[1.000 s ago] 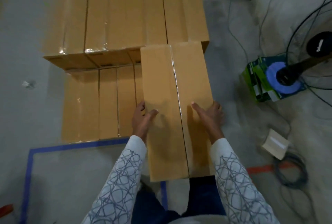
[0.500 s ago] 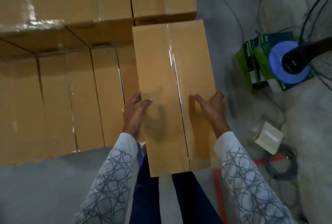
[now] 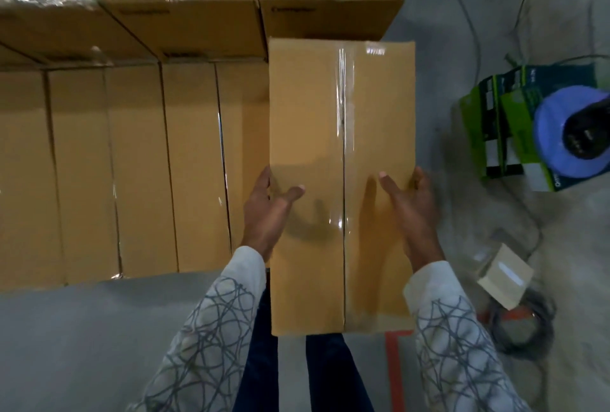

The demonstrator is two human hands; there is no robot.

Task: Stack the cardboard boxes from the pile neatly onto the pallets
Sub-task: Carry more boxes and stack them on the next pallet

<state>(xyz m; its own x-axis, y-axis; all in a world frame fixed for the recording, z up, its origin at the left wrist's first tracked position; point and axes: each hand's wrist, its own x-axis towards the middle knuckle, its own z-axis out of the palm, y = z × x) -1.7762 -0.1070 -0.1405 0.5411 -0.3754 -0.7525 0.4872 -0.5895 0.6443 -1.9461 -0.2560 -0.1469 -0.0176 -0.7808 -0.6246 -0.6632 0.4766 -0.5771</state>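
Observation:
A long taped cardboard box point(image 3: 341, 121) is held lengthwise in front of me, its far end near the upper row of the stack. My left hand point(image 3: 269, 210) grips its left side with the thumb on top. My right hand point(image 3: 409, 203) grips its right side the same way. Left of the held box lies the lower row of stacked boxes point(image 3: 132, 167), several side by side. Behind it stands a taller row of boxes point(image 3: 198, 25). The pallet under them is hidden.
A green carton with a blue cable reel point(image 3: 541, 127) and a black stand sit on the floor at the right. A small white box point(image 3: 503, 274) and coiled cable point(image 3: 525, 326) lie near my right arm. Orange floor tape point(image 3: 394, 368) runs below the box.
I have come closer to the stack, which now fills the upper left. The held box has moved forward beside the lower row, both hands still on its sides.

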